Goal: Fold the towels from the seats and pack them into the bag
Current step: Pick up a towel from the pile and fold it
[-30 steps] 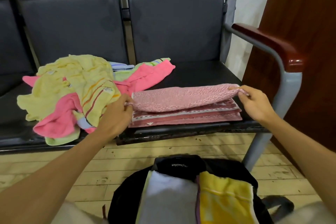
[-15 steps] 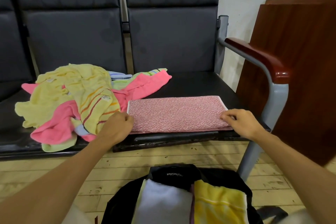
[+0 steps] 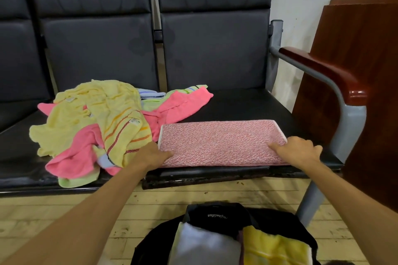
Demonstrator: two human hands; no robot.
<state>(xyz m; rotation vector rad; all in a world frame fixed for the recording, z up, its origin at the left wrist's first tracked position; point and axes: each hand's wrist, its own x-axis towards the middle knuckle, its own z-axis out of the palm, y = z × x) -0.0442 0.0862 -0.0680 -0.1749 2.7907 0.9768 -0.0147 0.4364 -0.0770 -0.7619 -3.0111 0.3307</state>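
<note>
Centrally, folded pink towel (image 3: 219, 143) flat on seat (image 3: 243, 106), front edge. Left hand (image 3: 150, 155) and right hand (image 3: 299, 151) grip its ends, thumbs on top. Bag (image 3: 215, 213) lower centre, two folded towels inside; loose towel pile (image 3: 97, 122) left.

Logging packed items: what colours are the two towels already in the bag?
One white towel and one yellow towel in the black bag, seen in the head view.
</note>
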